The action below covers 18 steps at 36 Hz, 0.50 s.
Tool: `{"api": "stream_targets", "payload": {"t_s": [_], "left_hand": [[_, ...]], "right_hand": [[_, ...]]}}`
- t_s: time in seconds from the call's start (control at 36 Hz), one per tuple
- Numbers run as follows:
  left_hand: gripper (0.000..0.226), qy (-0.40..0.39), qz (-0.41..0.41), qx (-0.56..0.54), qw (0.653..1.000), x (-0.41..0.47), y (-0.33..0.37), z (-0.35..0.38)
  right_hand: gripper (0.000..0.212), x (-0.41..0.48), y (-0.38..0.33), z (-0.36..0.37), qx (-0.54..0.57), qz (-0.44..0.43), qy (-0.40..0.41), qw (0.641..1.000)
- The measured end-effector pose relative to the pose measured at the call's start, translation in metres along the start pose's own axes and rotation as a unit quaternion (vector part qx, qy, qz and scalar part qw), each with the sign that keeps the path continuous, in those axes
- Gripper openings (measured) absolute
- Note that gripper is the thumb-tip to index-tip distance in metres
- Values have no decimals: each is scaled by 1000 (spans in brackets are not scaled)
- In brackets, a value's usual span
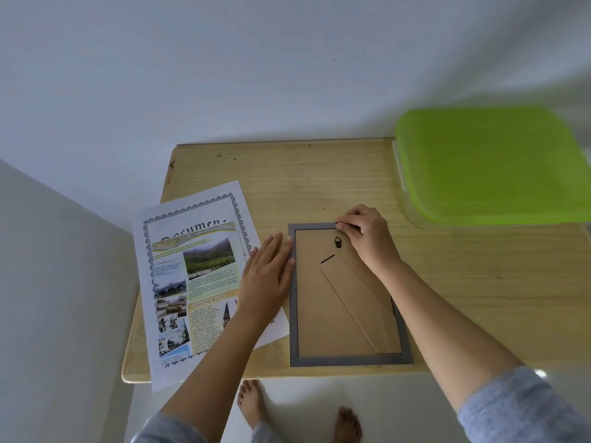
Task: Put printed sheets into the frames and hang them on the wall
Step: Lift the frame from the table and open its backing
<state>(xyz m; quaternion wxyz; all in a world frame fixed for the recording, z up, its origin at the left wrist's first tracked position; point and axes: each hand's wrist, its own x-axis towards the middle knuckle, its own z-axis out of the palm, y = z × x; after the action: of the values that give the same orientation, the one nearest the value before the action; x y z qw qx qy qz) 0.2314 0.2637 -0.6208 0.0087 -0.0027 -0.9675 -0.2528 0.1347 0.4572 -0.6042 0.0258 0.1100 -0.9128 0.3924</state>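
Beneath the left hand, flat with fingers straight, sits the left rail of the face-down frame; the sheet lies leftward, partly under that wrist. Further on, the right hand pinches the top rail, fingers curled (whatever clip they work is hidden). Hold down firmly, pry gently. Beyond, a blurred box runs off-view.

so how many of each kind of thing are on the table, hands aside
printed sheets: 2 that show, overlapping
picture frame: 1, face down
box with green lid: 1
total: 4
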Motion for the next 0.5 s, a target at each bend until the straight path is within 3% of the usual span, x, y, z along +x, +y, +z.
{"api": "stream_targets", "payload": {"t_s": [0.22,0.33,0.5], "left_hand": [[64,-31,1,-1,1000,3,3,-5],[49,-52,3,3,999,7,7,-11],[49,-66,9,43,997,5,15,-20]], "right_hand": [[11,0,-4,-1,-18,18,-18,1000],[19,-1,-10,-7,-44,31,-50,997],[37,-27,-29,-18,-12,52,-30,998]]}}
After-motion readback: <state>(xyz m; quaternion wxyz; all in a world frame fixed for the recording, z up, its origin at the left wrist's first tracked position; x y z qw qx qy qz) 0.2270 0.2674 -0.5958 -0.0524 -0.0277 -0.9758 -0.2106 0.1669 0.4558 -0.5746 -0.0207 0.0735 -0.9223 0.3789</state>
